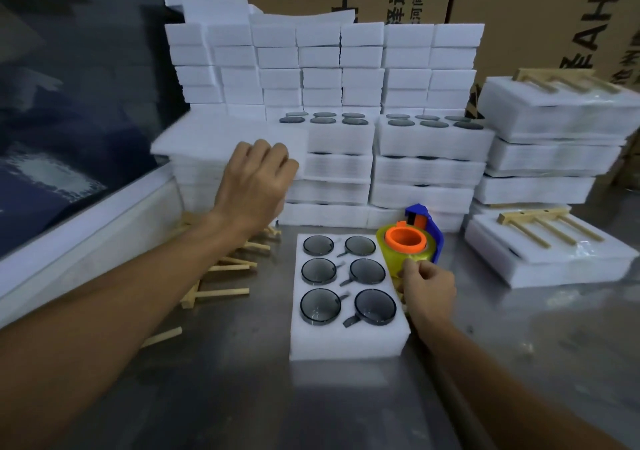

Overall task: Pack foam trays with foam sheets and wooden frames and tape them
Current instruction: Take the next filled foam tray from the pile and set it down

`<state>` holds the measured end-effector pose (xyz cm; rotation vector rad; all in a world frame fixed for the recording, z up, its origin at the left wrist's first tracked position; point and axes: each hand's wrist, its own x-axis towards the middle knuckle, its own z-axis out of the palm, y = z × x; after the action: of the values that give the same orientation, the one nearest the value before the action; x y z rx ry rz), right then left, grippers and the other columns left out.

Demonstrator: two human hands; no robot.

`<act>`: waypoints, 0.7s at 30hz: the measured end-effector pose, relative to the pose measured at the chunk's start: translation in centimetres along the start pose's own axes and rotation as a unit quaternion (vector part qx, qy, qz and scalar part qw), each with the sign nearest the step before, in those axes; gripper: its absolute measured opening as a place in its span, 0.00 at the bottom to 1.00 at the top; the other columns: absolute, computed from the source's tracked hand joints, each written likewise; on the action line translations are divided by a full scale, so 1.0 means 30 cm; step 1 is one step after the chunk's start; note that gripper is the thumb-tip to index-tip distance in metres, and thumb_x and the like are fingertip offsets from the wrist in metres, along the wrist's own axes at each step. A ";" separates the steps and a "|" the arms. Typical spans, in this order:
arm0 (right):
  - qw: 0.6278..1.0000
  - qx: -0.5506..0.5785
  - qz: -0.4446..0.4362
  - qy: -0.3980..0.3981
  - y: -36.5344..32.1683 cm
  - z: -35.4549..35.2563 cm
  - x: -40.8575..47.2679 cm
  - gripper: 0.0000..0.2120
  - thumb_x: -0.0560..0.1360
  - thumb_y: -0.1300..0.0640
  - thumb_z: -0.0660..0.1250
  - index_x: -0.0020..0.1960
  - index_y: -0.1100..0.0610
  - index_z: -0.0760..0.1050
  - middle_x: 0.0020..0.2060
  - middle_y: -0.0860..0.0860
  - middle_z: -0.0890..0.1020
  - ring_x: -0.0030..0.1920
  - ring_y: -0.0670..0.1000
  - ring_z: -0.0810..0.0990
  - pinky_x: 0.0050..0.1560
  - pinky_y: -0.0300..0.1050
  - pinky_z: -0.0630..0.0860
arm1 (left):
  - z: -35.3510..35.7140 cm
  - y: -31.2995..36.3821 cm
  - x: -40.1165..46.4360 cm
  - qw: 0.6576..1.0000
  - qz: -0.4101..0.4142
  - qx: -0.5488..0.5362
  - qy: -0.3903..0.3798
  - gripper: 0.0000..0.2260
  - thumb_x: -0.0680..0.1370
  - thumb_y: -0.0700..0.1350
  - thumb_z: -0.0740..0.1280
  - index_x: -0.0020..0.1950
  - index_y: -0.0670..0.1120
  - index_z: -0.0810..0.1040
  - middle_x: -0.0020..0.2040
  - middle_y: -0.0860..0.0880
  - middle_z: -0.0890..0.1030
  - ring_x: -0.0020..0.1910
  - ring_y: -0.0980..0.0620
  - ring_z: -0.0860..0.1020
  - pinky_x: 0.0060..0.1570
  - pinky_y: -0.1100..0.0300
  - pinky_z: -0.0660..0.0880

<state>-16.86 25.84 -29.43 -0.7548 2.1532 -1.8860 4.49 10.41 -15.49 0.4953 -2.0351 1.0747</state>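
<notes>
A white foam tray [346, 342] with several round dark lenses lies on the metal table in front of me. My left hand [258, 179] grips the edge of a thin white foam sheet [207, 137], blurred, at the top of a stack on the left. My right hand [427, 288] pinches the yellow tape roll of a tape dispenser [412, 245] with an orange core and blue frame, standing at the tray's right edge. Wooden frames [221, 276] lie scattered on the table under my left forearm.
Stacks of lens-filled foam trays [429, 175] stand behind the tray. A wall of white foam blocks [322, 65] rises further back. Taped packs topped with wooden frames [550, 252] sit at the right. Cardboard boxes [554, 6] stand behind.
</notes>
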 end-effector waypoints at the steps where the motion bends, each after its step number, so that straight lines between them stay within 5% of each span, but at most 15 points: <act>1: 1.000 -0.006 -0.027 -0.002 -0.013 -0.007 -0.004 0.16 0.76 0.59 0.65 0.35 0.70 0.72 0.32 0.67 0.77 0.31 0.57 0.72 0.40 0.60 0.78 | -0.019 0.029 -0.012 1.000 0.005 -0.021 0.020 0.08 0.68 0.29 0.64 0.41 0.41 0.78 0.39 0.42 0.77 0.35 0.43 0.73 0.35 0.51 0.67; 3: 0.997 -0.014 -0.076 -0.012 -0.054 -0.019 -0.006 0.15 0.76 0.57 0.66 0.35 0.65 0.74 0.31 0.63 0.77 0.33 0.61 0.75 0.40 0.59 0.78 | -0.059 0.089 -0.029 0.996 0.022 -0.065 0.049 0.09 0.70 0.29 0.63 0.40 0.41 0.79 0.39 0.43 0.78 0.35 0.42 0.74 0.36 0.51 0.67; 6: 0.991 -0.012 -0.125 -0.043 -0.145 -0.019 0.010 0.03 0.74 0.55 0.70 0.44 0.47 0.77 0.37 0.49 0.81 0.36 0.43 0.79 0.38 0.38 0.75 | -0.116 0.174 -0.033 0.988 0.034 -0.137 0.066 0.10 0.68 0.29 0.63 0.40 0.40 0.79 0.40 0.43 0.78 0.36 0.42 0.75 0.37 0.51 0.67; 8: 0.986 0.016 -0.134 -0.100 -0.202 -0.014 0.031 0.19 0.72 0.59 0.73 0.60 0.46 0.72 0.47 0.47 0.81 0.40 0.37 0.79 0.40 0.29 0.74 | -0.150 0.220 -0.026 0.979 0.029 -0.188 0.075 0.10 0.66 0.27 0.65 0.40 0.40 0.79 0.40 0.43 0.79 0.37 0.42 0.76 0.36 0.52 0.67; 11: 0.975 0.058 -0.118 -0.180 -0.268 -0.025 0.055 0.34 0.72 0.58 0.77 0.71 0.46 0.62 0.60 0.46 0.76 0.56 0.43 0.79 0.55 0.45 0.80 | -0.190 0.255 -0.015 0.959 0.005 -0.270 0.089 0.10 0.68 0.25 0.65 0.41 0.39 0.78 0.40 0.42 0.78 0.37 0.42 0.74 0.34 0.52 0.69; 13: 0.968 0.090 -0.107 -0.209 -0.294 -0.043 0.070 0.37 0.72 0.57 0.77 0.73 0.42 0.61 0.64 0.46 0.74 0.61 0.47 0.76 0.55 0.44 0.78 | -0.208 0.254 -0.006 0.938 -0.040 -0.331 0.093 0.09 0.69 0.25 0.62 0.43 0.36 0.78 0.41 0.41 0.77 0.39 0.41 0.75 0.35 0.48 0.72; 18: 0.958 0.107 -0.167 -0.209 -0.363 -0.080 0.091 0.08 0.76 0.58 0.73 0.54 0.55 0.80 0.53 0.48 0.84 0.55 0.44 0.82 0.55 0.42 0.77 | -0.219 0.209 0.039 0.846 -0.248 -0.457 0.116 0.07 0.76 0.33 0.67 0.54 0.39 0.75 0.47 0.46 0.77 0.43 0.49 0.76 0.43 0.53 0.76; 21: 0.950 0.143 -0.185 -0.207 -0.395 -0.086 0.086 0.05 0.78 0.58 0.71 0.54 0.52 0.79 0.50 0.44 0.85 0.49 0.42 0.84 0.47 0.37 0.81 | -0.197 0.177 0.072 0.756 -0.380 -0.521 0.114 0.13 0.78 0.41 0.68 0.59 0.51 0.70 0.47 0.55 0.77 0.41 0.58 0.78 0.42 0.62 0.78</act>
<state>-17.24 26.05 -17.03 -1.4137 1.5251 -1.9211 2.43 18.31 -14.52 0.4605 -1.6080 -0.5027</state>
